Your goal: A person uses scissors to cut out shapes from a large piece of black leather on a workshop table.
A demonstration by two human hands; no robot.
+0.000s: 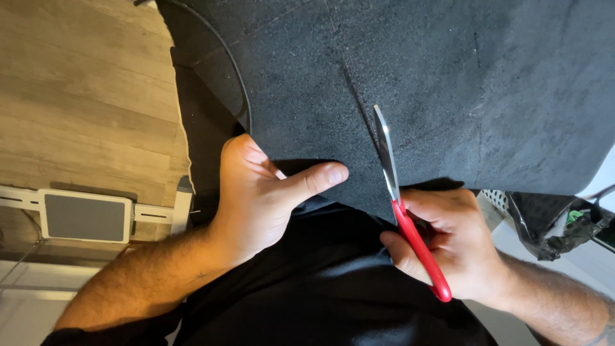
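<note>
Firstly, at the far left lies a wooden floor (83, 83) with light brown planks, and low on it stands a flat white device with a grey panel (86, 216). A thin black cable (225, 57) runs in a curve from the top edge down along the border of the dark material. Next comes the left hand (262, 198): it grips the near edge of a large black foam sheet (448, 83), with the thumb stretched on top toward the right and the fingers folded under the edge. The sheet covers most of the upper and middle part of the view and lies over the person's lap, above black clothing (320, 288). To the right of the thumb, the red-handled scissors (400, 198) point upward, the blades resting on the sheet near its lower edge. The right hand (448, 247) is closed around the red handles. At the far right, beside the sheet, a black plastic bag (551, 230) is partly visible.
</note>
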